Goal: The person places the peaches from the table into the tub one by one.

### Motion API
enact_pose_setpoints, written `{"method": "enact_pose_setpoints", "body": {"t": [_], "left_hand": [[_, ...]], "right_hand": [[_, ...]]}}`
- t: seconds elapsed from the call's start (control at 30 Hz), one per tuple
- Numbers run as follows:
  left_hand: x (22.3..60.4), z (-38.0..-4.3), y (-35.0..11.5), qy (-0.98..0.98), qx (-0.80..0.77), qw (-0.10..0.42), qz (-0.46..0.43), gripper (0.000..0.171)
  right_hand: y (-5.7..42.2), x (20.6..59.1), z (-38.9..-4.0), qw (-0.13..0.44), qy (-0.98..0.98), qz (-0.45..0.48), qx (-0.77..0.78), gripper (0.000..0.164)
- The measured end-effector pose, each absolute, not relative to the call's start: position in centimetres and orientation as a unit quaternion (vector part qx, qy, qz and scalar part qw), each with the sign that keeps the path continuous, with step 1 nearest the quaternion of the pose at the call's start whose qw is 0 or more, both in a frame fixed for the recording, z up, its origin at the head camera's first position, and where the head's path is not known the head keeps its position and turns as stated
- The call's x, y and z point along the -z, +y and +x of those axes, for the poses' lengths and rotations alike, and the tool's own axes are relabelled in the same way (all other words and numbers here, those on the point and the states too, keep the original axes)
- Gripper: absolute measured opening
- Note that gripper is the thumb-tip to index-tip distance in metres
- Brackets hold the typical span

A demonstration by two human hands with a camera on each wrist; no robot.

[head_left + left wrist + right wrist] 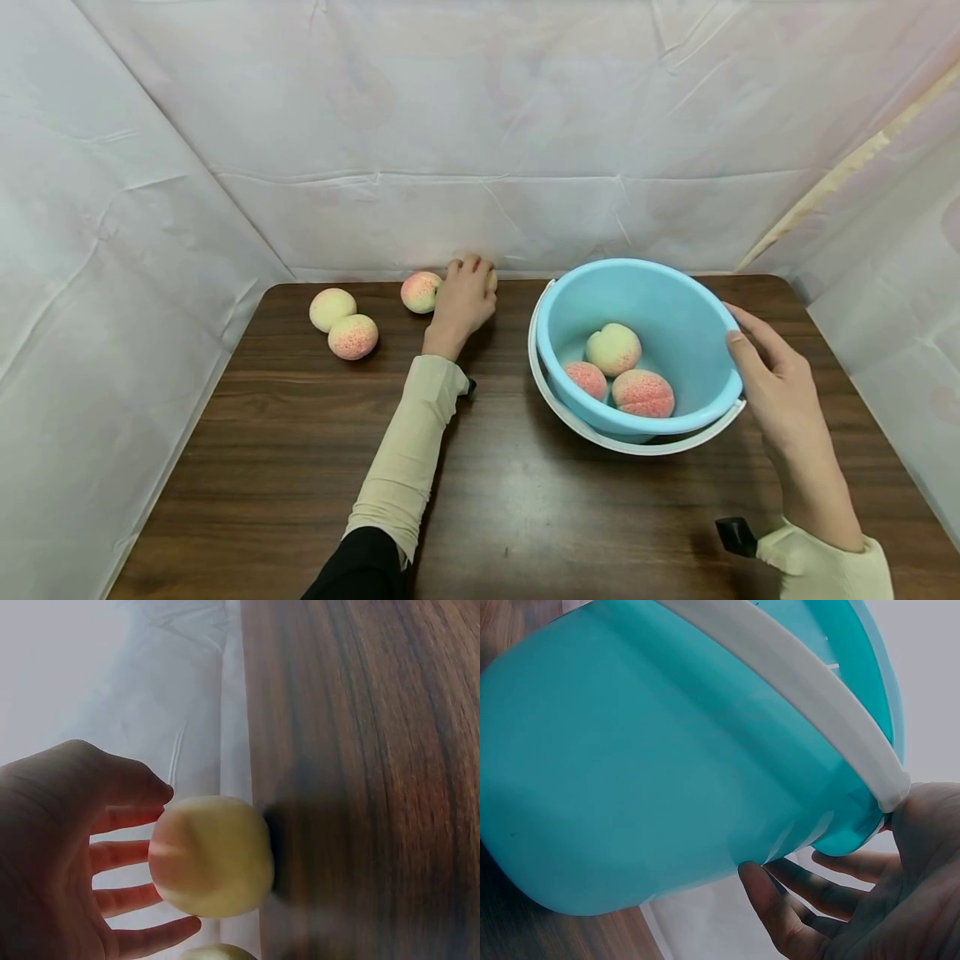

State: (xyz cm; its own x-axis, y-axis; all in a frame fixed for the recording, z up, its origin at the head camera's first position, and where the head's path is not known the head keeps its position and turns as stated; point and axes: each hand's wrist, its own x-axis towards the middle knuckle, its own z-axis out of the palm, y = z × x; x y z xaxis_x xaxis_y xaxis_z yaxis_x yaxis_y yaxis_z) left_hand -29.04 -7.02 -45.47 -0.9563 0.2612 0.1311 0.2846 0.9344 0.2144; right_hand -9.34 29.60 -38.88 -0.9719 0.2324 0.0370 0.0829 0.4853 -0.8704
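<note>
My left hand [465,296] is at the back edge of the table, its fingers and thumb around a pale yellow and pink peach [214,856]. Most of that peach is hidden under the hand in the head view. Just left of it lies another peach [422,292]. On the right, a light blue bucket [551,358] with a white handle [600,439] stands tilted towards the front. My right hand [780,387] grips its right side, thumb at the rim and fingers outside. Inside the bucket are three peaches, one yellowish peach [613,349] and two pinker ones.
Two more peaches, a yellow one [332,309] and a speckled pink one [353,337], touch each other at the back left of the brown wooden table [300,467]. Whitish sheeting [480,125] hangs behind the table and along both sides.
</note>
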Motion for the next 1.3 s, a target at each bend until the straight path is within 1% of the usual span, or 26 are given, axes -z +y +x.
{"method": "enact_pose_setpoints", "body": {"t": [0.13, 0.5, 0.57, 0.67, 0.87, 1.0, 1.13, 1.3], "left_hand": [[45.1, -28.7, -6.7, -0.982, 0.115, 0.046, -0.143, 0.039], [44.8, -27.8, -5.9, -0.981, 0.128, 0.037, -0.144, 0.008], [44.7, -27.8, -5.8, -0.980, 0.132, 0.036, -0.142, 0.006], [44.8, -27.6, -5.6, -0.980, 0.137, 0.036, -0.137, 0.011], [45.8, -27.7, -5.5, -0.983, 0.127, 0.039, -0.127, 0.037], [46.6, -27.9, -5.7, -0.986, 0.115, 0.024, -0.119, 0.051], [47.2, -28.0, -6.0, -0.987, 0.111, 0.010, -0.114, 0.055], [47.2, -28.2, -6.4, -0.987, 0.103, 0.013, -0.120, 0.055]], "right_hand": [[29.6, 39.0, -9.3, 0.074, -0.857, -0.093, -0.501, 0.048], [29.5, 39.0, -9.5, 0.076, -0.858, -0.088, -0.500, 0.047], [29.5, 38.9, -9.5, 0.077, -0.858, -0.087, -0.500, 0.047], [29.5, 38.9, -9.5, 0.078, -0.857, -0.087, -0.501, 0.047], [29.5, 39.0, -9.5, 0.075, -0.857, -0.090, -0.501, 0.048], [29.4, 39.0, -9.6, 0.075, -0.857, -0.089, -0.502, 0.048], [29.3, 39.0, -9.6, 0.077, -0.855, -0.087, -0.506, 0.047], [29.3, 39.0, -9.7, 0.079, -0.852, -0.086, -0.510, 0.047]]}}
